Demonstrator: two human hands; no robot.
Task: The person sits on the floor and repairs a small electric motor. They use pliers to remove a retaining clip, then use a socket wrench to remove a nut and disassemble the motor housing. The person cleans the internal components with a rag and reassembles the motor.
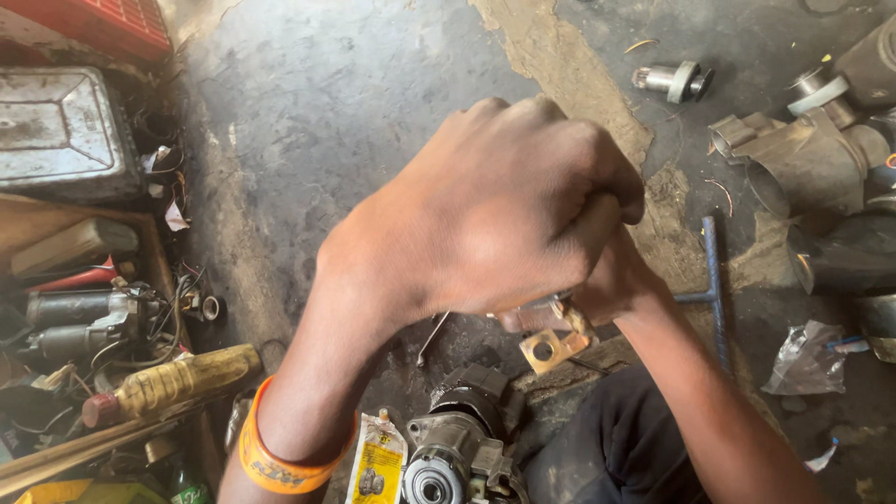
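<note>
We look down over a grey concrete floor, and the open room is up at 11 and 12 o'clock, bare and stained. The left edge is crowded; the right edge at 2 and 3 o'clock is crowded too.

Dead centre, our left hand is balled tight, an orange wristband on its wrist. Our right hand is tucked under it at 4 o'clock, mostly hidden, the two pressed together. Both seem clamped on a small metal part poking out below the fists; what exactly it is, we cannot tell. A flat copper lug with a round hole hangs from it, tilted, just below centre.

Straight down at 6 o'clock sits a grimy motor, a yellow sachet beside it. At 8 o'clock lies a yellow-handled tool among wires. A blue T-wrench lies at 3 o'clock, grey metal housings at 2, a dented tin box at 10.
</note>
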